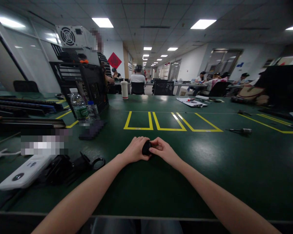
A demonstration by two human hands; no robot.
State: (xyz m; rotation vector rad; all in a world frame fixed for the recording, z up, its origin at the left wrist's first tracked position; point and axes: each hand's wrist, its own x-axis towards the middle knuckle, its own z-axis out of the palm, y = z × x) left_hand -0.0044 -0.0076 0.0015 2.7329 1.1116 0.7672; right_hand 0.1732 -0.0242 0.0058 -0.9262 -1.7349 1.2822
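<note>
Both hands meet over the green table (141,191), around a small black rounded object (146,148) whose exact kind I cannot make out. My left hand (136,149) is wrapped about its left side. From the right, my right hand (163,150) pinches its edge between thumb and fingers. Part of the object is hidden by the fingers. Farther right on the table lies a screwdriver-like tool (245,131) with a thin shaft pointing left.
Yellow tape outlines (138,128) mark the table ahead. At left stand a water bottle (79,105), a black computer case (94,86) and a white device (26,172) beside black straps. A clipboard (191,102) and white cup (124,90) lie farther back. People sit beyond.
</note>
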